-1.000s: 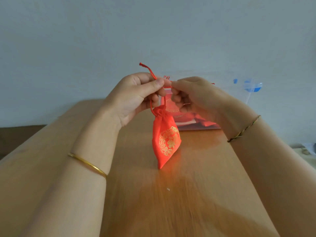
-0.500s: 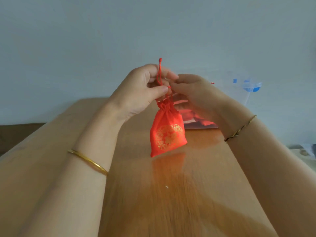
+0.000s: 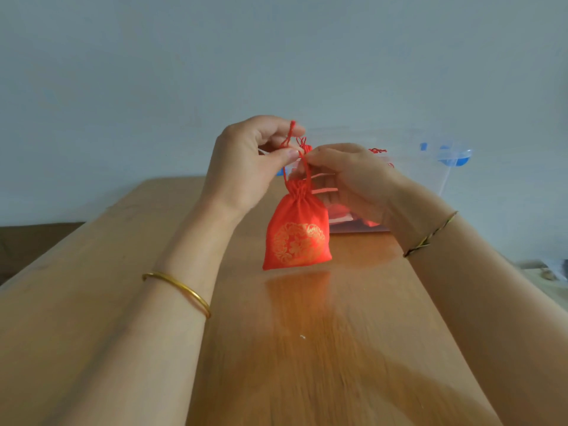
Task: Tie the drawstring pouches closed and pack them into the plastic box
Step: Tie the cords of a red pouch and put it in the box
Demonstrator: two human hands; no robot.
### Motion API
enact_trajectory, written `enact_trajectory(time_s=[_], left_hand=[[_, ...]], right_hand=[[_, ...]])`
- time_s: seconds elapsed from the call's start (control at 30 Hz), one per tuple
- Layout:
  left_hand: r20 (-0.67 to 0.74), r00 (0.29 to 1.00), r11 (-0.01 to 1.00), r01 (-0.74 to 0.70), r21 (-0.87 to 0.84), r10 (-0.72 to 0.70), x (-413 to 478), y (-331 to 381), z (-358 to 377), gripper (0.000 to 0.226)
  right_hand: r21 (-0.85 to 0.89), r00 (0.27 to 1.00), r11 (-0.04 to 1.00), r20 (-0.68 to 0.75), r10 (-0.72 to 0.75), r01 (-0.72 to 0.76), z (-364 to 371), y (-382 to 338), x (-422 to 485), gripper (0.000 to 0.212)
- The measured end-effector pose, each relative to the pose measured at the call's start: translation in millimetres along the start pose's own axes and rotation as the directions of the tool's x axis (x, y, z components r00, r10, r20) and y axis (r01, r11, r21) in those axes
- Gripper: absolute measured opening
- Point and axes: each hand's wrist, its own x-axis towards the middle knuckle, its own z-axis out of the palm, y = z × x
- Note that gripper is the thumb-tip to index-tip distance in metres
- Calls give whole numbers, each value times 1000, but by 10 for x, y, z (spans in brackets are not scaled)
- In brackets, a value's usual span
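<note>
occl: R hand (image 3: 353, 179) covers near-left of clear plastic box (image 3: 408, 167), we can't count red pouches (image 3: 339, 210) inside | drawstring (image 3: 302, 161) knot lost btw fingertips, tied or not we can't tell | L forearm (image 3: 123, 333) + R forearm (image 3: 491, 318) cut by btm edge | clutter (image 3: 547, 272) at R edge too blurred to ID
</note>
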Motion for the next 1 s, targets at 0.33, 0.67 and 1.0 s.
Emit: enact_trajectory(time_s=[0.33, 0.67, 1.0], left_hand=[[59, 938, 934, 346, -88, -342, -41, -119, -35, 21], [37, 832, 810, 549, -205, -554, -33, -127, -10, 28], [137, 831, 712, 536, -453, -539, -49, -88, 25, 30]], right_hand=[[-392, 918, 908, -289, -273, 147, -61, -3, 95, 25], [-308, 963, 951, -258, -80, -3, -173, 23, 56, 25], [-476, 965, 861, -255, 58, -177, -206, 50, -14, 21]])
